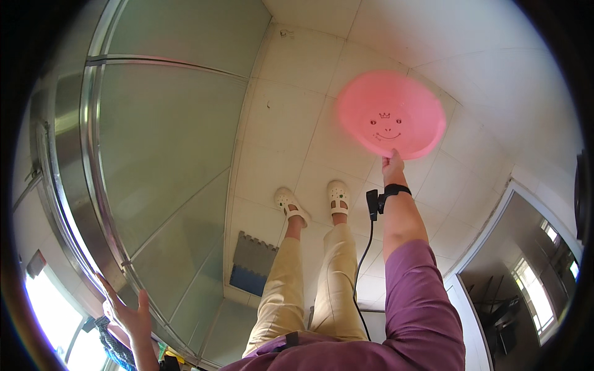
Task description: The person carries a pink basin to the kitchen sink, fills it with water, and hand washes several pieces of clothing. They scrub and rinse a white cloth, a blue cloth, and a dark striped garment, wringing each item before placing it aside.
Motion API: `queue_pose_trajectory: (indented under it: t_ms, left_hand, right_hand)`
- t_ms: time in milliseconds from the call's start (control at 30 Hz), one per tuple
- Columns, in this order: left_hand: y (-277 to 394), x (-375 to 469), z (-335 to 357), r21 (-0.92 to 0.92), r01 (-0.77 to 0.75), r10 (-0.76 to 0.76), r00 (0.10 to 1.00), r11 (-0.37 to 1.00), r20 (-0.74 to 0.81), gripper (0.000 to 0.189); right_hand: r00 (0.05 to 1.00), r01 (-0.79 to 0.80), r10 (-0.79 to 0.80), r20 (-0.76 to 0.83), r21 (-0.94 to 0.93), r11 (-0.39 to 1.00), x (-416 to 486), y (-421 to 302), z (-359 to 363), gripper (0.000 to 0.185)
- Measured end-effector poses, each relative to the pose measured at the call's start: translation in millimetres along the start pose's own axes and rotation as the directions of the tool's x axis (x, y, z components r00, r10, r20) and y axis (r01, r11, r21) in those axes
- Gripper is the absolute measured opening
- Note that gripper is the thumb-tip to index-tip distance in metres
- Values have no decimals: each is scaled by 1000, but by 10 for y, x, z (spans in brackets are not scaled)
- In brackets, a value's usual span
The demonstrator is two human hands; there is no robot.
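Observation:
A pink plastic basin is held out over the floor in front of me, tipped so that its inside faces up at me. A crown and a smiling face are printed on its bottom. My right hand grips the near rim, thumb on the inside; the other fingers are mostly hidden behind the wall. At the lower left, my left hand is by the edge of the stainless steel counter, thumb and fingers apart. Whether it touches the edge I cannot tell. A dark textured cloth shows beside that wrist.
Greenish cabinet panels in metal frames run along my left. Grey and blue foam mats lie by their base. To the right stands a framed, dark reflective panel. A black cable hangs from the device on my right wrist.

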State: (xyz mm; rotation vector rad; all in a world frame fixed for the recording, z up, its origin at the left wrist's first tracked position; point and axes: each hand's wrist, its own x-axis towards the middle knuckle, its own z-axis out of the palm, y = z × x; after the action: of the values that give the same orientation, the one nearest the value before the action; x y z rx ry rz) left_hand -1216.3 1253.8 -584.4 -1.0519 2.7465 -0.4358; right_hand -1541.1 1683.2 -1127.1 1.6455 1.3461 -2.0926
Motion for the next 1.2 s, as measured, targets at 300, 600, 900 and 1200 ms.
queue_pose_trajectory:
  t_ms: [300,600,900,1200]
  left_hand:
    - [19,34,-91,-166,81,-62,991,983,116,96]
    - [-97,121,-23,-227,87,-38,977,970,212,89]
    - [-176,-346,-300,-512,184,-126,981,839,146,71]
    - [-2011,-2156,53,-719,664,-907,405,205,116,50]
  right_hand:
    - [979,-190,200,30,-195,962,-439,-711,-89,56]
    - [887,73,341,311,-824,561,-1564,-1241,-699,42]
    - [645,416,496,581,-812,410,-2443,-2066,-71,51]
    - [666,527,466,582,-810,259,-3487,-1966,790,22]
